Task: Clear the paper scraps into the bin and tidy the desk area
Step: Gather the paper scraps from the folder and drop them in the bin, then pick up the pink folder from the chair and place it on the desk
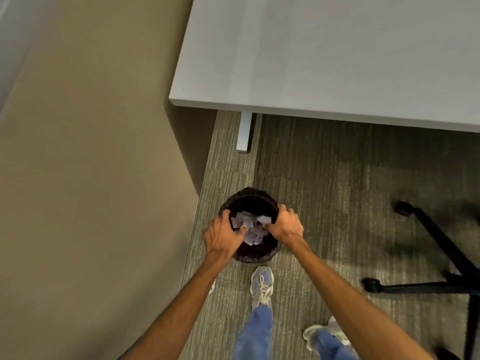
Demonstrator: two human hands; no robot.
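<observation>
A small round black bin [250,197] with a dark liner is low over the carpet, close to the wall. Several pale paper scraps [250,226] lie inside it. My left hand [220,236] grips the bin's left rim, thumb inside. On the right rim my right hand [285,226] has its fingers curled over the edge. Both arms reach down from the bottom of the view. Whether the bin rests on the floor or is lifted I cannot tell.
A grey desk [324,61] fills the upper right, its leg [244,132] on the carpet behind the bin. A beige wall [91,165] runs along the left. A black chair base [428,255] with castors stands right. My shoes [262,285] are just behind the bin.
</observation>
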